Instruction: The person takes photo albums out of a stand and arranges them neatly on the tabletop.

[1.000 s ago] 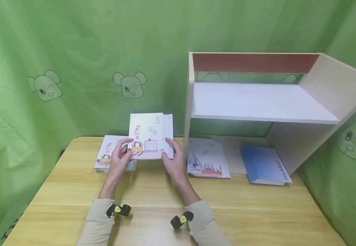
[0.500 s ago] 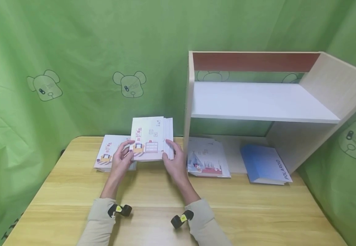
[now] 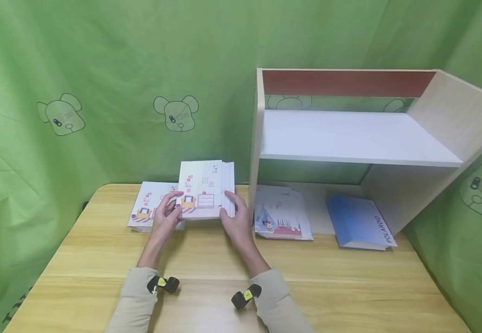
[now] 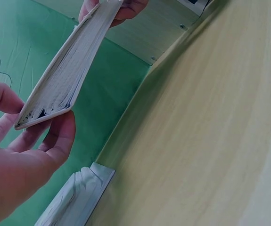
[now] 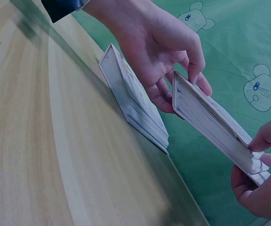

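Both hands hold a white photo album [image 3: 201, 185] above the table, its cover printed with a yellow armchair and a chest of drawers. My left hand [image 3: 165, 221] pinches its left edge, thumb on the cover and fingers beneath. At the right edge my right hand [image 3: 238, 219] grips it in the same way, over stepped white layers. In the left wrist view the album's thick, wavy page edges [image 4: 62, 84] show between the covers. A similar white album [image 3: 143, 199] lies on the table behind my left hand, partly covered by it.
A wooden shelf unit [image 3: 361, 138] stands at the right. In its lower bay lie a white album [image 3: 282, 212] with a tent picture and a blue album [image 3: 357, 222] marked POLAROID. A green curtain [image 3: 120, 69] hangs behind the wooden table [image 3: 199, 282].
The held album has come down slightly and shifted a little to the right, with both hands still gripping it. The other albums have stayed in place.
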The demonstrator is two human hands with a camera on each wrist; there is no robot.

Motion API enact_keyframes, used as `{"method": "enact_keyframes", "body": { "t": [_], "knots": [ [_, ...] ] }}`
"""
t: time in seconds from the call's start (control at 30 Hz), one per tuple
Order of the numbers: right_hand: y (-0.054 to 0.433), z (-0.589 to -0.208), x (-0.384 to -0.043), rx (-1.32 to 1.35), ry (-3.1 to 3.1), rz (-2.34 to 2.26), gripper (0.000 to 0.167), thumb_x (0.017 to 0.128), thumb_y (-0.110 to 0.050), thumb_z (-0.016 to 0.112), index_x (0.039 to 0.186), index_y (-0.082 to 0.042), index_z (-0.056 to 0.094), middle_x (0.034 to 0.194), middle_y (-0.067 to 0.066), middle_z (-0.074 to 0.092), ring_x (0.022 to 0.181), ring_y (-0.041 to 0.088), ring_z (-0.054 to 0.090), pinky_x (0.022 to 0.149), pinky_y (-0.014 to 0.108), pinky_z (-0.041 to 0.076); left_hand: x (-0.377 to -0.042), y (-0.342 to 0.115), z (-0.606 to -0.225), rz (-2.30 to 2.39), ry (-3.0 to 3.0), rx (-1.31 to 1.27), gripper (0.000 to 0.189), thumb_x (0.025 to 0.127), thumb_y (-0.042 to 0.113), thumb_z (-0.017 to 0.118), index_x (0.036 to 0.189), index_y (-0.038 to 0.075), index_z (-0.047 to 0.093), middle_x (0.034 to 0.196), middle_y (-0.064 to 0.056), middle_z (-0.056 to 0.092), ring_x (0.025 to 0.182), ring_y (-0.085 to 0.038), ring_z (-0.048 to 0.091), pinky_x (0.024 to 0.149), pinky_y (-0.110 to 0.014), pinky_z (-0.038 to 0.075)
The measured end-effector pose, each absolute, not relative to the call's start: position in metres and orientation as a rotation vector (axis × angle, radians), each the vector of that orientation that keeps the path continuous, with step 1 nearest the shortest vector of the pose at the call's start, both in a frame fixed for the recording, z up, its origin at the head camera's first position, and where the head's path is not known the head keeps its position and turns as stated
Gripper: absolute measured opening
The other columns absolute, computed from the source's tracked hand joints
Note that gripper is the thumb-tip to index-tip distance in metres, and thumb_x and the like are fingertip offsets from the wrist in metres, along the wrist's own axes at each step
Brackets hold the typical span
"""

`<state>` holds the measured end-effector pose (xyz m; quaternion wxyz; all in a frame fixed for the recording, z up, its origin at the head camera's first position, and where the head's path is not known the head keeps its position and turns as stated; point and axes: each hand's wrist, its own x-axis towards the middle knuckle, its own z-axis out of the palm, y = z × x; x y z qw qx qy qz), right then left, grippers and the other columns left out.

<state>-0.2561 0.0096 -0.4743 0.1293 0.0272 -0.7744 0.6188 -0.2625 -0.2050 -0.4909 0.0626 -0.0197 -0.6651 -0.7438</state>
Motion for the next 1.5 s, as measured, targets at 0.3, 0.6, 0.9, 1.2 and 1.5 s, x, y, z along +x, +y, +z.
{"method": "enact_keyframes", "body": {
  "t": [0.3, 0.6, 0.9, 1.2, 1.5],
  "knots": [
    [0.009, -0.480, -0.257, 0.046, -2.272, 1.792, 0.052, 0.088, -0.001, 0.067, 0.139, -0.011, 0.062, 0.146, 0.013, 0.056, 0.141, 0.032, 0.046, 0.121, 0.046, 0.034, -0.265, -0.204, -0.497, -2.204, -2.046, -0.058, 0.053, 0.091, -0.011, 0.050, 0.140, 0.008, 0.054, 0.103, -0.006, 0.064, 0.069, -0.011, 0.046, 0.057, -0.020, 0.042],
    [0.008, -0.487, -0.260, 0.032, -2.293, 1.766, 0.050, 0.089, -0.002, 0.066, 0.138, -0.010, 0.063, 0.146, 0.012, 0.056, 0.141, 0.031, 0.046, 0.121, 0.045, 0.034, -0.266, -0.205, -0.502, -2.232, -2.075, -0.010, 0.053, 0.091, -0.011, 0.051, 0.141, 0.008, 0.054, 0.093, -0.003, 0.060, 0.067, -0.009, 0.045, 0.056, -0.019, 0.040],
    [0.009, -0.492, -0.262, 0.033, -2.319, 1.769, 0.051, 0.090, -0.003, 0.066, 0.140, -0.010, 0.061, 0.146, 0.010, 0.057, 0.141, 0.030, 0.046, 0.121, 0.045, 0.033, -0.265, -0.205, -0.503, -2.239, -2.110, 0.048, 0.052, 0.093, -0.008, 0.053, 0.141, 0.011, 0.054, 0.080, 0.001, 0.053, 0.067, -0.008, 0.044, 0.057, -0.020, 0.040],
    [0.007, -0.497, -0.262, 0.011, -2.365, 1.741, 0.052, 0.091, -0.003, 0.065, 0.142, -0.009, 0.059, 0.149, 0.013, 0.053, 0.143, 0.032, 0.043, 0.122, 0.046, 0.031, -0.266, -0.203, -0.504, -2.227, -2.084, 0.050, 0.051, 0.090, -0.013, 0.052, 0.139, 0.005, 0.057, 0.074, 0.003, 0.051, 0.061, -0.006, 0.041, 0.052, -0.016, 0.037],
    [0.008, -0.500, -0.263, -0.007, -2.400, 1.735, 0.051, 0.091, -0.004, 0.065, 0.142, -0.008, 0.059, 0.148, 0.013, 0.054, 0.142, 0.033, 0.044, 0.122, 0.046, 0.032, -0.264, -0.202, -0.504, -2.228, -2.106, 0.045, 0.050, 0.091, -0.013, 0.052, 0.139, 0.002, 0.056, 0.074, 0.002, 0.051, 0.060, -0.005, 0.041, 0.053, -0.016, 0.037]
  ]
}}
